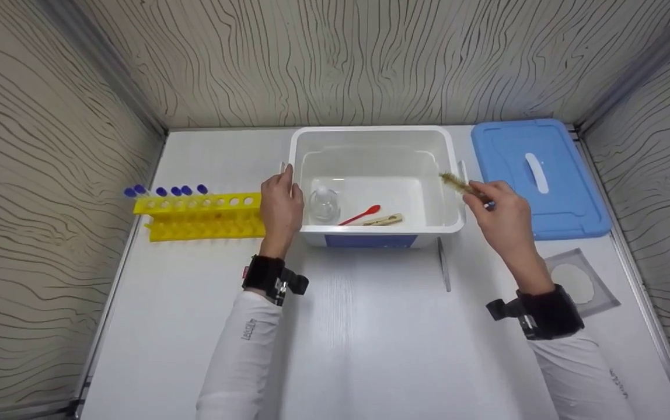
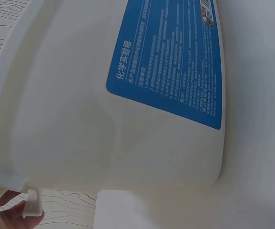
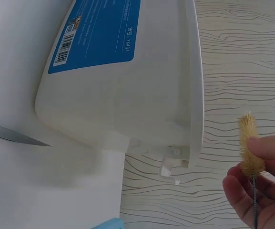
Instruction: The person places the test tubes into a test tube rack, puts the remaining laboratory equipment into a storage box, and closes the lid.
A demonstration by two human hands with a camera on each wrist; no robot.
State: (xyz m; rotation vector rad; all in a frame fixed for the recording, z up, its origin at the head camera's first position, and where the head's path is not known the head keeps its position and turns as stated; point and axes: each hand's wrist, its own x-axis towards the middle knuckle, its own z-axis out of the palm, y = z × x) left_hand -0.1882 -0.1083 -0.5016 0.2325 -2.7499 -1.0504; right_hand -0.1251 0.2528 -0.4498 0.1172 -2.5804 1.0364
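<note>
My right hand [image 1: 504, 213] pinches a test tube brush [image 3: 248, 143] by its bristles, with the twisted wire stem running down past the fingers. Held up, the brush overlaps the right rim of a white plastic box [image 1: 370, 229] in the head view. My left hand [image 1: 282, 204] grips the left side of that box, its fingers [image 2: 19, 214] around the white side latch [image 2: 33, 204]. Inside the box lie a clear glass vessel [image 1: 324, 207], a red spoon [image 1: 367, 214] and a wooden test tube clamp [image 1: 383, 220].
Left of the box stands a yellow test tube rack [image 1: 203, 224] with several blue-capped tubes. A blue lid [image 1: 568, 204] lies at the right, with a grey-framed white disc [image 1: 571, 284] nearer me. Metal tweezers [image 1: 443, 265] lie before the box.
</note>
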